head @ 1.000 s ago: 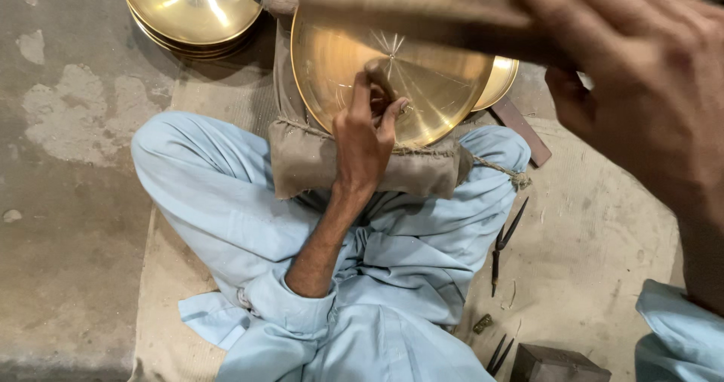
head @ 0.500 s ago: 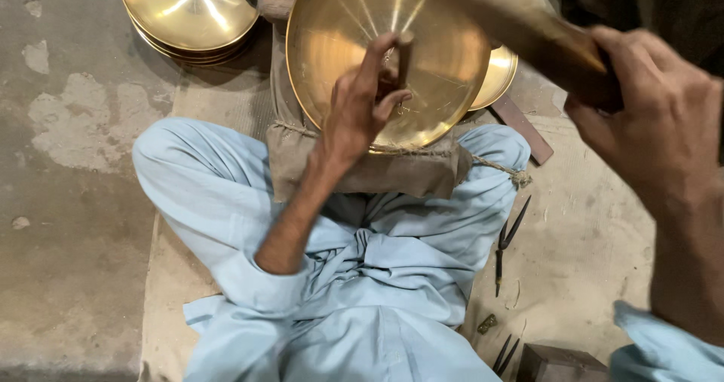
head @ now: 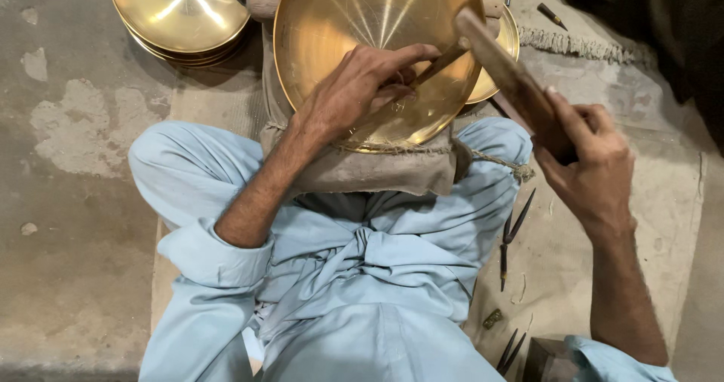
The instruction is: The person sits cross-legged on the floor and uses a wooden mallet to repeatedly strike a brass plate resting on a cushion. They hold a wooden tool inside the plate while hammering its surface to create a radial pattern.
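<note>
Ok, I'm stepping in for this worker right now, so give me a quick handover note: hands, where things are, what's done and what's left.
Left hand: rests inside the brass plate, pinching a thin chisel whose tip sits on the plate's inner face.
Right hand: grips a wooden mallet, its head at the chisel's upper end.
Plate: propped on a cloth-wrapped block in the lap.
Stack of brass plates: on the floor, upper left. Spare chisels: on the mat by the right knee.
Done: fine lines show near the chisel tip.
Left: most of the plate's face looks plain.
</note>
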